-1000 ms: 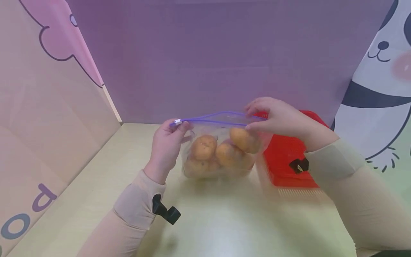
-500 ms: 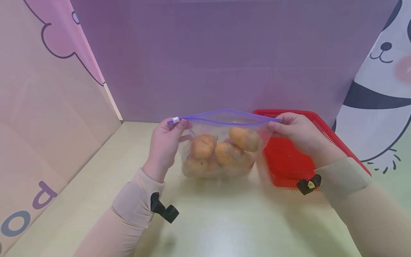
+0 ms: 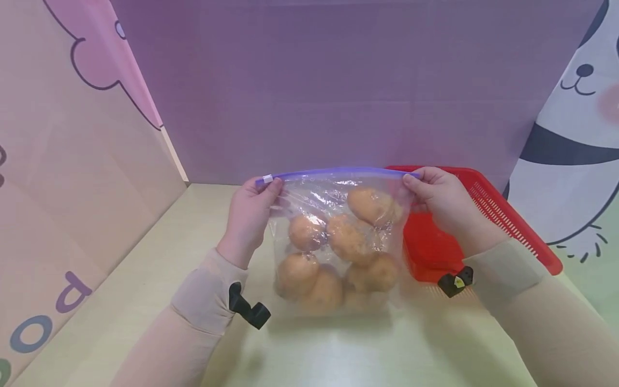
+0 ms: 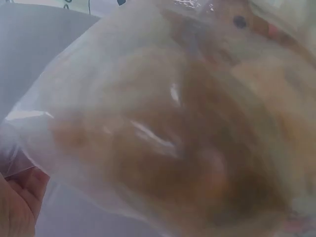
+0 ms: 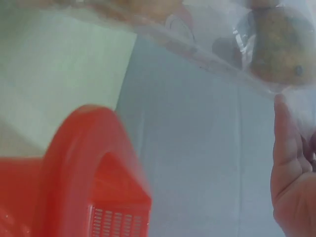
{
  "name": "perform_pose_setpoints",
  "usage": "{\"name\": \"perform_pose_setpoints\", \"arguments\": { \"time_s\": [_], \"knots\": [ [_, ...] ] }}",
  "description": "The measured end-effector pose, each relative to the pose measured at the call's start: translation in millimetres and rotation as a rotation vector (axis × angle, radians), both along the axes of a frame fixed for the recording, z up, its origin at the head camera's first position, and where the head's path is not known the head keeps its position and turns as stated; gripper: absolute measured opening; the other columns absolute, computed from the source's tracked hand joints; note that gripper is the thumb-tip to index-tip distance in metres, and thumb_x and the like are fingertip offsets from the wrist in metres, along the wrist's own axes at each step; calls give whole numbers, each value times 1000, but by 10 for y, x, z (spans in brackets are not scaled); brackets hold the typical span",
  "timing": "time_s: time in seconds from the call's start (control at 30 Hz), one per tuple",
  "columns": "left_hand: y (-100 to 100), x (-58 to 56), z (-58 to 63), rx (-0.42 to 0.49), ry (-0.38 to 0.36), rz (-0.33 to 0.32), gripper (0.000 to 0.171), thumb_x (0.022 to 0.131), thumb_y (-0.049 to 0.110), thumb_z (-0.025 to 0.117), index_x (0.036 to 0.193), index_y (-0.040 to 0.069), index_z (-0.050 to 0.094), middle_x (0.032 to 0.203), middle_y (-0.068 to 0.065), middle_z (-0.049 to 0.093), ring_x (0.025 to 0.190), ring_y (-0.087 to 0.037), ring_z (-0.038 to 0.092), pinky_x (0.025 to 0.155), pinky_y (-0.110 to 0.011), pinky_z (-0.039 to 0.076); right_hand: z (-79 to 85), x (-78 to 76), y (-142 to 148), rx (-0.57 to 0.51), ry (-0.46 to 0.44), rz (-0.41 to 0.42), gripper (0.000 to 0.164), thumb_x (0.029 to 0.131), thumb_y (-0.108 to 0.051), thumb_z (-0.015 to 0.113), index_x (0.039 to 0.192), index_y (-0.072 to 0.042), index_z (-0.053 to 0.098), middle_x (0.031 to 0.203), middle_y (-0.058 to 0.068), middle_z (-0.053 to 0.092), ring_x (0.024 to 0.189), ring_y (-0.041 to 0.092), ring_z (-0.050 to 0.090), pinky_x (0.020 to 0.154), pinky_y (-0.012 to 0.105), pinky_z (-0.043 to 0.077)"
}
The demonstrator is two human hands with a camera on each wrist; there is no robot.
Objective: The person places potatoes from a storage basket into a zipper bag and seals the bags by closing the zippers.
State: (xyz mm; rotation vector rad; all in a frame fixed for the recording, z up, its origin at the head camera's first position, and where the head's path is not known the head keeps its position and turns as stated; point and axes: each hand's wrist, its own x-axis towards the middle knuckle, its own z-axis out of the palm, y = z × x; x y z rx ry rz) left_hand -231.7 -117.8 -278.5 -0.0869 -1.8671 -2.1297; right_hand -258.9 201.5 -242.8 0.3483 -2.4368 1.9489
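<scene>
A clear zip bag (image 3: 319,188) with a purple zip strip along its top holds several potatoes (image 3: 348,239). My left hand (image 3: 247,220) pinches its top left corner between thumb and fingers, right beside the white slider (image 3: 268,178). At the opposite top corner, my right hand (image 3: 450,209) pinches the end of the strip. The strip is stretched between both hands, its two edges close together. In the left wrist view the bag (image 4: 148,123) fills most of the picture, blurred. Part of my right hand (image 5: 294,173) shows below the bag in the right wrist view.
A red plastic basket (image 3: 527,236) with slotted sides stands on the pale table (image 3: 319,355) to the right, partly behind my right hand and the bag. A purple backdrop (image 3: 309,80) rises behind, with printed panels on either side.
My right hand has moved right to the strip's end and taken hold of it. The bag has been stretched taut and faces the camera more; its gaping mouth has drawn together.
</scene>
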Motion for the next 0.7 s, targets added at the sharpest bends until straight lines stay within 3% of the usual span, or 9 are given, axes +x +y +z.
{"name": "perform_pose_setpoints", "arguments": {
  "time_s": [0.23,0.37,0.6,0.7],
  "knots": [
    [-22,-158,-63,-67,-44,27,17,95,14,60,102,-1,63,82,1,60,76,-10,60,69,-24,52,-58,-86,38,103,29,-67,32,93,-30,62,109,-3,61,84,-6,69,78,11,67,73,25,55],
    [11,-178,-58,-32,-16,47,15,95,11,58,99,-4,62,77,1,59,72,-10,59,69,-24,50,-11,-88,104,169,33,-69,36,93,-31,62,113,-1,60,87,-6,68,80,12,67,77,24,53],
    [107,-176,-21,34,19,12,16,98,11,53,98,-2,63,76,0,62,74,-11,63,76,-30,55,203,-62,128,264,-20,-127,46,91,-44,60,119,-8,57,96,-6,62,95,20,59,85,32,48],
    [111,-171,-11,33,12,-7,15,98,11,54,98,-1,63,78,0,64,76,-12,64,77,-32,55,373,-26,-41,264,88,-175,49,92,-49,56,122,-10,56,107,-1,58,102,22,52,91,39,44]
  ]
}}
